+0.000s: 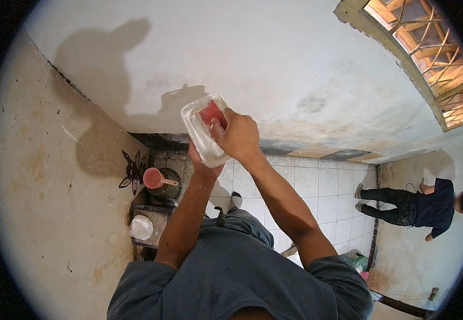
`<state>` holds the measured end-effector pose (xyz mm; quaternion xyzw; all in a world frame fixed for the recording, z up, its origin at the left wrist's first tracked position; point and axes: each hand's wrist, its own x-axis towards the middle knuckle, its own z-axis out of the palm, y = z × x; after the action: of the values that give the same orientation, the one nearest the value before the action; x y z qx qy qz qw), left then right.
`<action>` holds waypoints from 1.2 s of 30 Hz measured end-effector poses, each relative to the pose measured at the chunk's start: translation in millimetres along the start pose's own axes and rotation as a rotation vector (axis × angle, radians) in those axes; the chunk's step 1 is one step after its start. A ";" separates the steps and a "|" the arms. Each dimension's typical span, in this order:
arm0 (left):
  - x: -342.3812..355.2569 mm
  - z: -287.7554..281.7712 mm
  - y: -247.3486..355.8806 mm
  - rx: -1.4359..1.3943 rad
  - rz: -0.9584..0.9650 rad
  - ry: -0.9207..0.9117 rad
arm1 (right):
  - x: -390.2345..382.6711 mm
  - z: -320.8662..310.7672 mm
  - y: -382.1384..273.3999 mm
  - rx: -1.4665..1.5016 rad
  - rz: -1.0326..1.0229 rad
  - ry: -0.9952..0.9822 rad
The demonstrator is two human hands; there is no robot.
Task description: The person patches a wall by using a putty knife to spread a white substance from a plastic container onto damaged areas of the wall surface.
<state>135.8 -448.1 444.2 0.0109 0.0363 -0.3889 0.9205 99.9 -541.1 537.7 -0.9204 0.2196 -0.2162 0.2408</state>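
My left hand [206, 166] holds a white rectangular tub [218, 161] from below, tilted in front of the wall. White paste [202, 134] coats the inside of the tub. In my right hand [239, 134] is a red scraper [210, 111], gripped between thumb and fingers. The scraper's blade lies over the paste at the tub's far end, and its working edge is partly hidden there. Most of my left fingers are out of sight behind the tub.
A pink dipper [154, 178] rests on a dark round container [171, 188] at left. Close by are a dark stand [159, 217], a white bundle [141, 228] and a black butterfly-shaped ornament [131, 170]. At right, another person [434, 208] stands by the wall. A window frame [397, 48] is upper right.
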 end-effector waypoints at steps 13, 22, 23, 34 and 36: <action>-1.2 -18.6 4.2 0.121 0.009 -0.082 | 6.3 -16.6 7.2 -0.018 0.060 0.024; -0.7 -11.3 3.6 0.144 -0.006 -0.115 | 5.8 -7.9 2.9 -0.002 0.038 0.022; -0.8 -13.4 4.5 0.145 -0.004 -0.113 | 5.6 -6.7 0.4 0.002 0.034 0.021; -3.2 -6.2 3.3 0.120 -0.007 -0.079 | 9.6 -4.4 -5.0 0.001 0.049 -0.010; -0.4 -5.5 5.3 0.101 -0.010 -0.109 | 8.1 -3.3 -6.2 -0.008 0.014 -0.020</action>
<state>139.0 -443.8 438.7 0.0359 -0.0332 -0.3948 0.9175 106.7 -541.5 546.0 -0.9219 0.2246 -0.2043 0.2408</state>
